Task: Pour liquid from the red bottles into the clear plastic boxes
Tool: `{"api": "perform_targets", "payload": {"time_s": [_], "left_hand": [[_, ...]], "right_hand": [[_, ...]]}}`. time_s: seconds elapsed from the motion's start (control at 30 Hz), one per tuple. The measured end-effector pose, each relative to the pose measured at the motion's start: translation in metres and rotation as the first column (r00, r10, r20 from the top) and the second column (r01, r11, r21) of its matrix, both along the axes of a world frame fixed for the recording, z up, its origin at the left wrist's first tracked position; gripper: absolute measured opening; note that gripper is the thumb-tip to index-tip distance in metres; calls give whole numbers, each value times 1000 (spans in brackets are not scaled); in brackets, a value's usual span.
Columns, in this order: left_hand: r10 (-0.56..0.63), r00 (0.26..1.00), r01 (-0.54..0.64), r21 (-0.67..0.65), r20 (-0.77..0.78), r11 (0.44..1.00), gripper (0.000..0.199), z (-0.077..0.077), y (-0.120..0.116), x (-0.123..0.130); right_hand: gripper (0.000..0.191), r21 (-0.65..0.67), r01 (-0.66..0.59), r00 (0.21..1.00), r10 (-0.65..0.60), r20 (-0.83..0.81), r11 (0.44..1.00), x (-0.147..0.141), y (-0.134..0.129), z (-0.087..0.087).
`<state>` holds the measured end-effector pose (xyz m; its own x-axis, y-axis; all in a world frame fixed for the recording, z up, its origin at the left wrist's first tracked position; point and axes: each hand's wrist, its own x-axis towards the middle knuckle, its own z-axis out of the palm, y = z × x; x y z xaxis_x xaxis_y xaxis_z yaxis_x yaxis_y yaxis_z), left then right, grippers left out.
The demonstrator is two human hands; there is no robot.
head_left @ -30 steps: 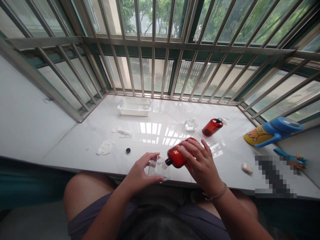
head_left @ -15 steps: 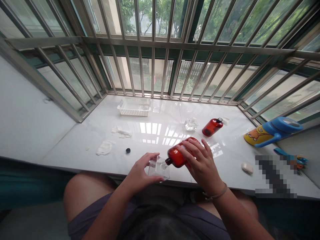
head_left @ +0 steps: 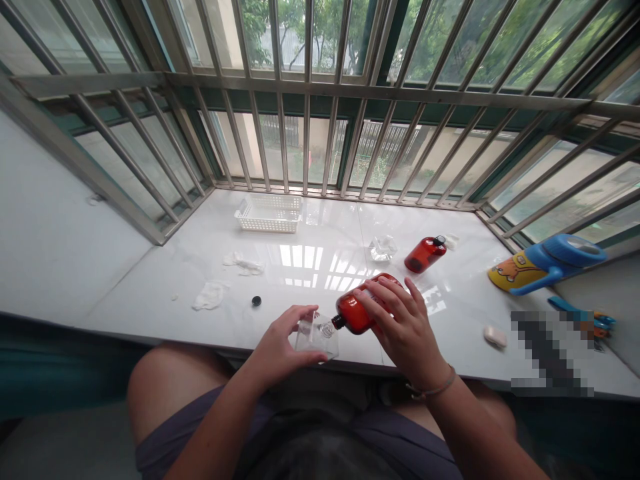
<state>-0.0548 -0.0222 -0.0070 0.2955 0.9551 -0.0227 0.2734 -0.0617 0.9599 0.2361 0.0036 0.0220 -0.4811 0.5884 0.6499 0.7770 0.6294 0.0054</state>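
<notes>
1. Right hand point(head_left: 403, 330): fingers closed around the amber bottle point(head_left: 356, 313) from above, firm grip, with the bottle tipped neck-down toward the left. A cord bracelet point(head_left: 431, 383) sits on that wrist.
2. Left hand point(head_left: 283, 347): partly open and curved, with the fingers against the clear glass dish point(head_left: 316, 338) (it may be held up or resting on the front edge, can't tell which).
3. Bottle neck point(head_left: 333, 325): its tip sits at the dish, just by the hand-side wall. No liquid stream can be made out (glare and glass get in the way).
4. Step in hand, judged from the pose: the bottle is tipped over the dish, held in both hands' reach. This position calls for a steady tilt, with the neck kept over the dish.
5. Close by on the white stone surface point(head_left: 150, 297): a small black cap point(head_left: 257, 301), with crumpled white tissue point(head_left: 211, 295) and a second tissue scrap point(head_left: 243, 263) to the left of it.
6. Farther out: a second amber bottle with a black top point(head_left: 425, 254), a second glass dish point(head_left: 383, 249) and a white plastic basket point(head_left: 269, 213) toward the window bars point(head_left: 350, 93).
7. Right end: a white lump of soap point(head_left: 495, 337) (probably soap), a blue-and-yellow plastic toy point(head_left: 545, 263), and a pixelated blurred patch point(head_left: 550, 353).
</notes>
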Motion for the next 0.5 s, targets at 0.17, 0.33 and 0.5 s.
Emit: {"api": "perform_targets", "payload": {"time_s": [0.17, 0.33, 0.5], "left_hand": [[6, 1000, -6, -9, -17, 1000, 80, -2, 0, -1], [6, 1000, -6, -12, -27, 1000, 80, -2, 0, 0], [4, 1000, -4, -6, -29, 1000, 79, -2, 0, 0]], "right_hand": [[51, 5, 5, 1000, -5, -2, 1000, 1, 0, 0], [53, 9, 12, 1000, -12, -4, 1000, 3, 1, -3], [55, 6, 19, 1000, -19, 7, 1000, 4, 1, -4]]}}
